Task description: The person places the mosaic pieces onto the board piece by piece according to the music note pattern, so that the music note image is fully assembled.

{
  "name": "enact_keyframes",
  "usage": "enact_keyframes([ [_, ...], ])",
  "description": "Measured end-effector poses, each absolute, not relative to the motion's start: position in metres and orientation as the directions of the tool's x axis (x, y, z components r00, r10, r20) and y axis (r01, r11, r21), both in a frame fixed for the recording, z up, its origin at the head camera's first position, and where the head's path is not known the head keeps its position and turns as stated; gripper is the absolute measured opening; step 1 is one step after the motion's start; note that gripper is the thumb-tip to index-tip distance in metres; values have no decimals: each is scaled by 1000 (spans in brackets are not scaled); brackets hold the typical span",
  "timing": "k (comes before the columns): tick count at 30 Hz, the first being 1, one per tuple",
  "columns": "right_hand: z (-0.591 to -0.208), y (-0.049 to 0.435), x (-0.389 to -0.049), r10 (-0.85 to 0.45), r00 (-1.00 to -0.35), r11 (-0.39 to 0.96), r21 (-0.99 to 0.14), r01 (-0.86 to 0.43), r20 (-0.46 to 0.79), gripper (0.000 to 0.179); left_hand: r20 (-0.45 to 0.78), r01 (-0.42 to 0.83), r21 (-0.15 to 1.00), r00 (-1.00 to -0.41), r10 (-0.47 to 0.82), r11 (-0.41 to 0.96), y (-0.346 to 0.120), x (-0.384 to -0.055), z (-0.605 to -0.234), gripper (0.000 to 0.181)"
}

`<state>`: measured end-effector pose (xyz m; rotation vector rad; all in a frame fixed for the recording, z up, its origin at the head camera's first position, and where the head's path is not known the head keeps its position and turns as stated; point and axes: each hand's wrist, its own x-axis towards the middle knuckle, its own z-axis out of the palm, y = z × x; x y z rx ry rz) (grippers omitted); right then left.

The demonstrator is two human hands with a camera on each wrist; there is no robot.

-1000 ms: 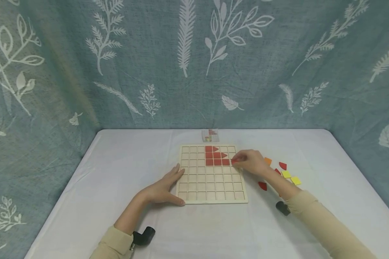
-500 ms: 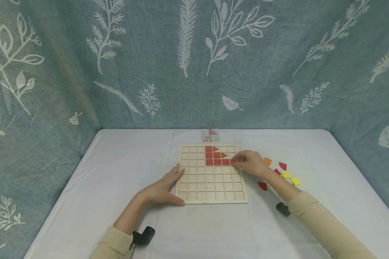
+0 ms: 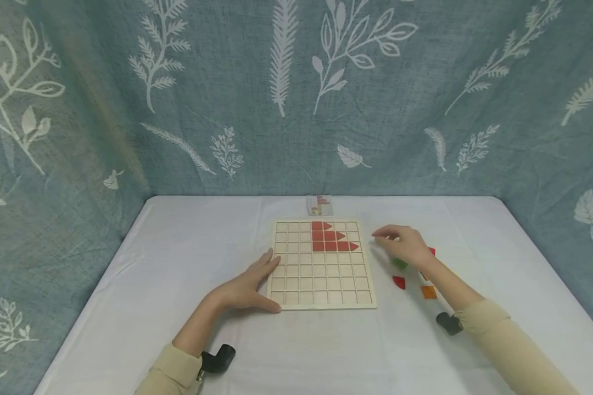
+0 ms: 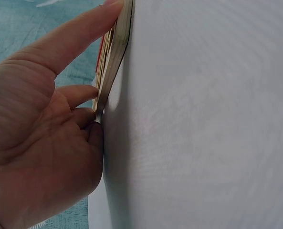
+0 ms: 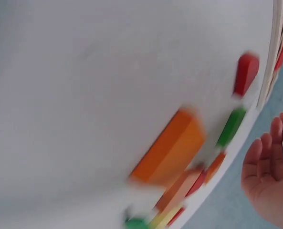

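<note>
My left hand (image 3: 247, 285) rests along the left edge of the wooden grid board (image 3: 321, 282), its thumb at the near corner. In the left wrist view the thumb (image 4: 79, 36) and fingertips touch the board's rim (image 4: 120, 47). Red tiles (image 3: 331, 236) form three stepped rows at the board's far side, each row ending in a point to the right. My right hand (image 3: 406, 246) hovers just right of the board, fingers loosely bent, with no tile visible in them. Below it lie a green tile (image 3: 400, 263) and a rounded red tile (image 3: 399, 282).
An orange tile (image 3: 429, 292) lies beside the right forearm, which partly hides other tiles. A small picture card (image 3: 319, 205) lies behind the board. Blurred loose tiles, including an orange one (image 5: 172, 148), show in the right wrist view. A curtain (image 3: 296, 137) hangs behind the table.
The pointed red tile sits at the end of the third row, and my right hand has let go and moved right, off the board. My left hand has stayed in place.
</note>
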<state>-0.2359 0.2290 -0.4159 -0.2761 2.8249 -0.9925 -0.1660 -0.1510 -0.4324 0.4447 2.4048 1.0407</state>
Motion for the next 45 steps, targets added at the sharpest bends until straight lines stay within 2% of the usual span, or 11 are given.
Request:
enact_keyframes([
  [8, -416, 266, -228, -143, -987, 784, -617, -68, -72, 29, -292, 104, 746, -837, 463, 658, -153, -166, -431, 112],
  [16, -421, 279, -226, -73, -984, 804, -594, 37, -161, 32, -296, 101, 744, -836, 462, 660, -154, -165, -435, 113],
  [23, -425, 282, -227, -79, -987, 810, -586, 20, -143, 32, -291, 107, 749, -834, 469, 654, -154, -164, -433, 112],
  [31, -426, 278, -225, -62, -993, 787, -617, 13, -100, 37, -296, 108, 748, -830, 473, 655, -153, -164, -431, 112],
  [45, -421, 232, -222, -123, -981, 683, -730, 24, -147, 44, -309, 109, 734, -825, 473, 670, -151, -165, -426, 111],
])
